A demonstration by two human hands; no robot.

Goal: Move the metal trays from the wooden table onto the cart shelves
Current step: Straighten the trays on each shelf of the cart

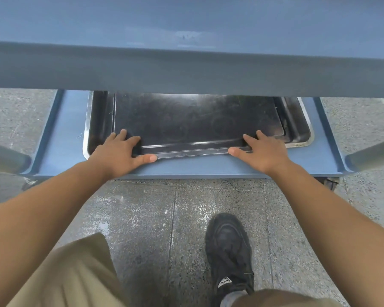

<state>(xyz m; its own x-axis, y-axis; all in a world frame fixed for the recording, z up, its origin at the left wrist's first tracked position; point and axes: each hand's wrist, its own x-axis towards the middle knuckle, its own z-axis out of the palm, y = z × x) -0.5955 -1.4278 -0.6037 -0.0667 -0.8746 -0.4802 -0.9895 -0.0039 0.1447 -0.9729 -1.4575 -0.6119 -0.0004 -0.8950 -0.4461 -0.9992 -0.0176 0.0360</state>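
Note:
A dark metal tray lies on top of a larger stack of trays with silvery rims, on the blue cart's lower shelf. My left hand grips the top tray's near left corner, fingers over the rim and thumb along the front edge. At the near right corner my right hand grips the same tray the same way. The far part of the trays is hidden under the cart's upper shelf.
The upper shelf overhangs close above the trays. Grey cart posts stand at the left and right corners. My black shoe is on the speckled floor in front of the cart; a caster shows at right.

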